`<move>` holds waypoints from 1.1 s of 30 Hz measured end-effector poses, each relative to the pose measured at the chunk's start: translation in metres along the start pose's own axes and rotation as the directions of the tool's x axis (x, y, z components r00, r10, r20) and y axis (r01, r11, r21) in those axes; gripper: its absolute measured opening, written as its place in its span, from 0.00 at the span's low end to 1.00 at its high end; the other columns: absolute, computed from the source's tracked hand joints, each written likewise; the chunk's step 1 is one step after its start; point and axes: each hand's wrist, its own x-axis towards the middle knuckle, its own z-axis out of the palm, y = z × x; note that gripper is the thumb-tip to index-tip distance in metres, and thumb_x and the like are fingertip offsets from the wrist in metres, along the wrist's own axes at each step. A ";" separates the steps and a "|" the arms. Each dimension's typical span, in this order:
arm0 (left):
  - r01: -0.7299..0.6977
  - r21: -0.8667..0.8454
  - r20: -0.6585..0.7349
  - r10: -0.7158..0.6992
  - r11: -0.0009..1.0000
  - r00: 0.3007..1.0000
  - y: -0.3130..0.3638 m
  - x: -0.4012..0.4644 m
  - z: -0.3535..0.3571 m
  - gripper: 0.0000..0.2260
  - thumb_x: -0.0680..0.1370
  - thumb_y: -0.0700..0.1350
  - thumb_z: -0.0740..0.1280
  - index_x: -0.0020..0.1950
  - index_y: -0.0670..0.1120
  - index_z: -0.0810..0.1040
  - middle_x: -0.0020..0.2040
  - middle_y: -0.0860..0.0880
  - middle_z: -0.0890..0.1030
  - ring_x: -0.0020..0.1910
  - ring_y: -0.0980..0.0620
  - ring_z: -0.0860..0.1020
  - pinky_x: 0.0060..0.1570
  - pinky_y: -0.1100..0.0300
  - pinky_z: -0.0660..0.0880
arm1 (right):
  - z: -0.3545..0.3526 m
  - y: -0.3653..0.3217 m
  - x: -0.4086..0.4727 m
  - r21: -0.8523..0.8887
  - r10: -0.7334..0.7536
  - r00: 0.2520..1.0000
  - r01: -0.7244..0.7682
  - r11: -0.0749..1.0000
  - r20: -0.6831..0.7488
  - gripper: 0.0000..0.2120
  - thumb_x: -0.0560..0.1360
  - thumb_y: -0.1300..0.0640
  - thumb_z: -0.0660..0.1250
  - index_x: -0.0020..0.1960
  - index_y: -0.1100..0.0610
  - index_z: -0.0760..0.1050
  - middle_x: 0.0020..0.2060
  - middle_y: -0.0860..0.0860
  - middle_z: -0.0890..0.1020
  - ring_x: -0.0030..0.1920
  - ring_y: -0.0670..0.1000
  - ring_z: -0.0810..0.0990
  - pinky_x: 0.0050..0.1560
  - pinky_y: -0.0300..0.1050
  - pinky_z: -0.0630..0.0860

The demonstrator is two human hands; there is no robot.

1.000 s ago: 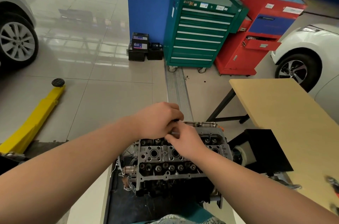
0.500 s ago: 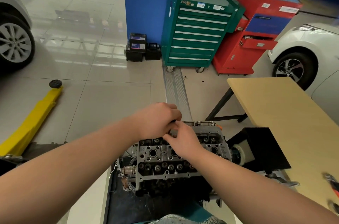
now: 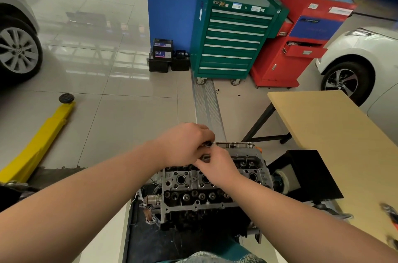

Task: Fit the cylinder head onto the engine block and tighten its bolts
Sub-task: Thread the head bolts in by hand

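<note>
- The cylinder head [image 3: 206, 185] sits on top of the engine block [image 3: 200, 219], low in the centre of the view, its plug wells and valve gear facing up.
- The left hand [image 3: 185, 144] hovers over the head's far edge, fingers curled around a small dark part [image 3: 208, 144], probably a bolt or socket.
- The right hand [image 3: 217, 168] meets it from below, fingertips pinching at the same spot; what it grips is hidden.
- Risk: a bolt started at an angle could cross-thread, since the fingers hide the hole.
- Risk: a fumbled part could drop into an open well or roll under the block.
- The wooden desk [image 3: 336, 133] stands well apart on the right.
</note>
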 end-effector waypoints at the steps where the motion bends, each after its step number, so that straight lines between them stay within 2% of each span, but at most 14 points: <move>1: -0.040 -0.033 0.039 0.041 0.999 0.998 -0.003 -0.002 -0.004 0.11 0.82 0.46 0.68 0.63 0.45 0.81 0.54 0.48 0.81 0.52 0.48 0.80 0.52 0.56 0.75 | 0.000 0.002 0.001 -0.010 0.000 0.999 0.001 1.000 0.038 0.06 0.76 0.45 0.72 0.43 0.42 0.76 0.40 0.38 0.80 0.46 0.41 0.80 0.45 0.38 0.73; 3: -0.056 -0.068 0.067 0.061 0.996 0.996 -0.004 -0.005 -0.011 0.13 0.82 0.46 0.69 0.66 0.45 0.80 0.56 0.49 0.81 0.54 0.50 0.80 0.52 0.60 0.73 | 0.001 0.003 0.000 -0.065 -0.022 0.998 0.026 0.998 0.066 0.05 0.77 0.47 0.70 0.44 0.46 0.78 0.40 0.39 0.80 0.45 0.42 0.79 0.45 0.39 0.72; 6: 0.033 0.069 0.032 -0.036 0.997 0.999 0.004 -0.006 -0.012 0.20 0.81 0.57 0.68 0.67 0.46 0.80 0.55 0.48 0.83 0.52 0.47 0.82 0.51 0.53 0.80 | 0.005 -0.002 -0.004 -0.031 -0.065 0.997 0.064 0.997 -0.031 0.10 0.76 0.49 0.68 0.37 0.39 0.73 0.33 0.34 0.78 0.37 0.38 0.77 0.38 0.30 0.69; 9: 0.232 0.245 0.019 -0.243 0.942 0.970 0.015 0.006 -0.010 0.22 0.80 0.64 0.66 0.54 0.44 0.81 0.42 0.47 0.80 0.40 0.45 0.79 0.40 0.51 0.80 | 0.012 -0.007 -0.002 -0.014 -0.006 0.998 0.005 1.000 -0.059 0.14 0.77 0.49 0.71 0.35 0.44 0.71 0.31 0.41 0.77 0.34 0.44 0.75 0.37 0.40 0.69; 12: 0.340 0.263 -0.022 -0.347 0.903 0.938 0.020 0.015 -0.006 0.19 0.82 0.58 0.65 0.40 0.44 0.75 0.32 0.48 0.71 0.30 0.47 0.71 0.31 0.57 0.68 | 0.007 -0.012 -0.001 -0.079 0.018 0.996 -0.025 0.997 -0.092 0.21 0.76 0.45 0.70 0.31 0.44 0.63 0.27 0.41 0.70 0.29 0.43 0.69 0.31 0.41 0.61; 15: 0.272 0.264 0.016 -0.286 0.925 0.958 0.022 0.013 -0.002 0.13 0.84 0.50 0.62 0.42 0.45 0.71 0.35 0.48 0.70 0.35 0.45 0.72 0.35 0.55 0.68 | 0.005 -0.011 -0.002 -0.038 0.021 0.997 -0.024 0.999 -0.078 0.16 0.73 0.40 0.65 0.33 0.43 0.63 0.28 0.41 0.70 0.30 0.42 0.69 0.33 0.43 0.63; 18: 0.075 0.265 0.114 -0.108 0.961 0.988 0.017 0.011 -0.005 0.02 0.83 0.42 0.64 0.51 0.45 0.74 0.43 0.49 0.72 0.41 0.46 0.75 0.41 0.53 0.72 | 0.003 -0.005 -0.002 0.010 0.009 0.999 -0.010 1.000 0.032 0.08 0.76 0.42 0.69 0.42 0.39 0.70 0.39 0.37 0.78 0.42 0.39 0.76 0.40 0.36 0.70; 20: -0.011 0.229 0.145 -0.023 0.973 0.989 0.011 0.009 -0.008 0.07 0.82 0.40 0.65 0.59 0.45 0.78 0.49 0.49 0.76 0.47 0.47 0.78 0.48 0.51 0.77 | 0.003 0.000 0.001 -0.010 -0.004 0.997 0.005 1.000 0.073 0.06 0.79 0.47 0.70 0.47 0.42 0.73 0.43 0.40 0.80 0.47 0.44 0.79 0.46 0.40 0.73; 21: -0.024 0.206 0.153 -0.009 0.978 0.988 0.011 0.008 -0.010 0.09 0.82 0.40 0.65 0.61 0.46 0.79 0.51 0.49 0.77 0.50 0.47 0.79 0.50 0.50 0.78 | 0.004 0.001 0.002 -0.051 -0.010 0.997 0.014 0.999 0.075 0.06 0.79 0.49 0.70 0.46 0.43 0.73 0.42 0.41 0.80 0.45 0.46 0.78 0.45 0.41 0.72; 23: -0.018 0.172 0.144 -0.007 0.985 0.990 0.013 0.006 -0.012 0.12 0.82 0.42 0.65 0.64 0.48 0.80 0.52 0.48 0.79 0.51 0.46 0.80 0.50 0.49 0.79 | 0.006 -0.002 0.002 -0.146 -0.035 0.999 0.041 0.988 0.039 0.13 0.80 0.52 0.69 0.40 0.45 0.68 0.35 0.40 0.74 0.38 0.44 0.73 0.38 0.39 0.66; 25: 0.065 0.158 0.091 -0.080 0.985 0.993 0.017 0.008 -0.012 0.12 0.82 0.48 0.66 0.64 0.46 0.79 0.50 0.46 0.81 0.48 0.45 0.81 0.46 0.50 0.79 | 0.008 -0.003 0.001 -0.131 -0.030 0.999 0.028 0.991 -0.018 0.19 0.79 0.54 0.68 0.35 0.44 0.63 0.30 0.39 0.71 0.33 0.42 0.70 0.35 0.39 0.63; 28: 0.240 0.223 0.002 -0.247 0.945 0.969 0.020 0.014 -0.008 0.15 0.82 0.56 0.65 0.49 0.44 0.78 0.36 0.48 0.75 0.38 0.44 0.77 0.30 0.57 0.68 | 0.008 -0.008 -0.004 -0.015 0.047 0.997 -0.048 0.999 -0.065 0.17 0.75 0.42 0.67 0.33 0.42 0.63 0.27 0.40 0.73 0.30 0.40 0.72 0.31 0.35 0.61; 31: 0.217 0.220 0.044 -0.232 0.951 0.972 0.023 0.016 -0.002 0.09 0.83 0.48 0.64 0.49 0.44 0.77 0.36 0.49 0.71 0.38 0.43 0.78 0.32 0.57 0.68 | 0.009 -0.008 -0.004 0.018 0.087 0.992 -0.086 0.996 -0.093 0.14 0.66 0.34 0.56 0.32 0.43 0.63 0.27 0.42 0.72 0.30 0.42 0.70 0.32 0.40 0.61; 33: 0.118 0.206 0.096 -0.140 0.971 0.985 0.021 0.014 -0.002 0.05 0.82 0.43 0.64 0.55 0.45 0.78 0.41 0.49 0.73 0.41 0.45 0.78 0.38 0.54 0.72 | 0.008 -0.002 -0.001 0.026 0.080 0.995 -0.078 0.997 -0.058 0.14 0.67 0.33 0.59 0.34 0.43 0.66 0.32 0.42 0.75 0.34 0.41 0.74 0.33 0.40 0.65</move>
